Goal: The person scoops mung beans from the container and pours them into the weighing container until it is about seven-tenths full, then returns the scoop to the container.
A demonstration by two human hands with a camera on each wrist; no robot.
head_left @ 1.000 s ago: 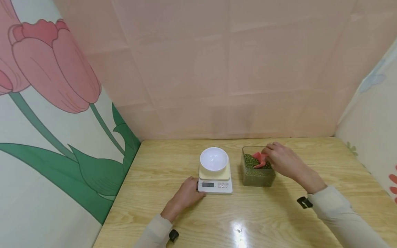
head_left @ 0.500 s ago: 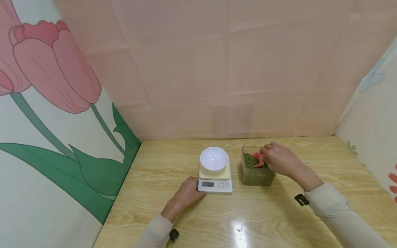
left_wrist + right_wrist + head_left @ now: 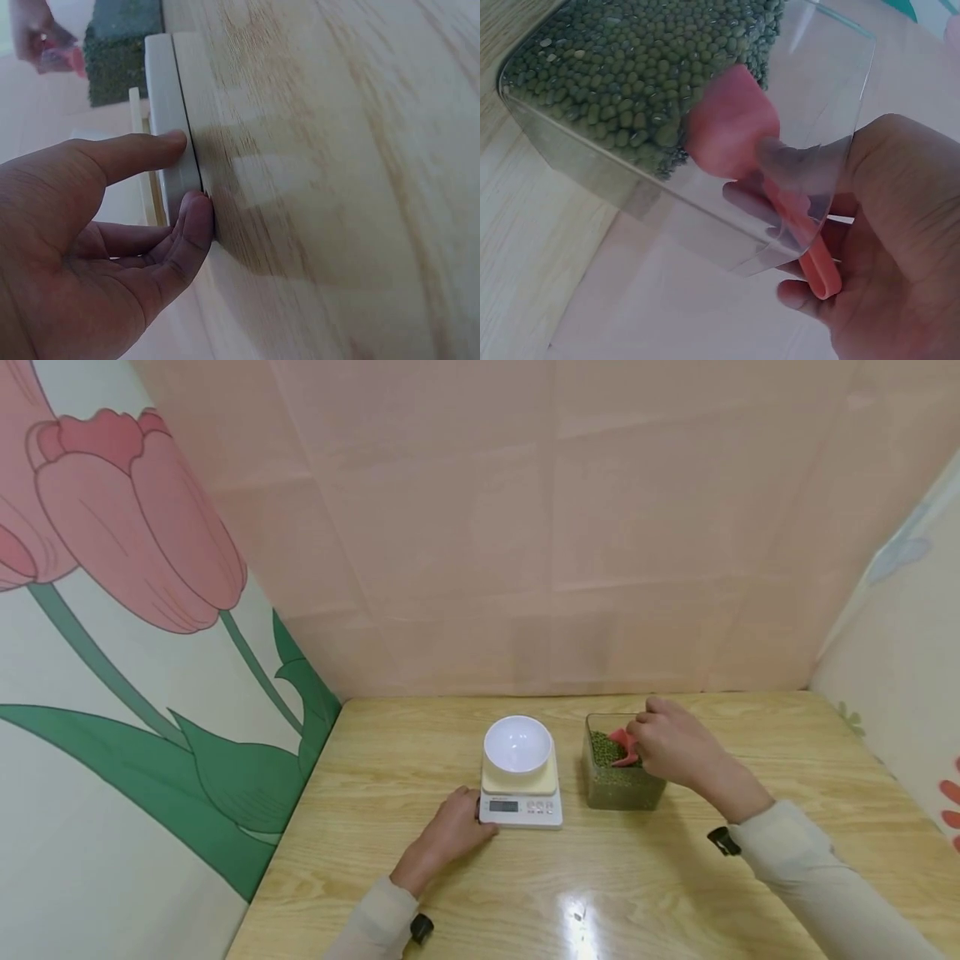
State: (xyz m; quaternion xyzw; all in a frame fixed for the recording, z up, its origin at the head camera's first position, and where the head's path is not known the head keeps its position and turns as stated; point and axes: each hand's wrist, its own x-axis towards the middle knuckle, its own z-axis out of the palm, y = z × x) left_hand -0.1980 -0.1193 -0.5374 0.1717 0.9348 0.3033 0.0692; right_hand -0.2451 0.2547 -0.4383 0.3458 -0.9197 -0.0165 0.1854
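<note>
A digital kitchen scale (image 3: 521, 810) stands on the table with a white bowl (image 3: 517, 745) on its platform. My left hand (image 3: 454, 823) holds the scale's near left corner, thumb on the front edge and fingers curled at the side, as the left wrist view shows. To the right is a clear plastic container (image 3: 624, 793) of green mung beans (image 3: 641, 67). Over it, my right hand (image 3: 675, 743) grips a red scoop (image 3: 731, 124) by its handle. The scoop's head is inside the container, its front edge against the beans. Inside the bowl no beans show.
Wood-grain table (image 3: 420, 735) surrounds the scale and container. A pink cloth-like backdrop (image 3: 480, 568) rises behind the table's far edge. A tulip-painted wall (image 3: 135, 527) stands at the left, and another decorated wall (image 3: 900, 677) at the right.
My right hand has shifted slightly left with the scoop, and its wrist has moved left too. The left hand, scale and bowl have stayed in place.
</note>
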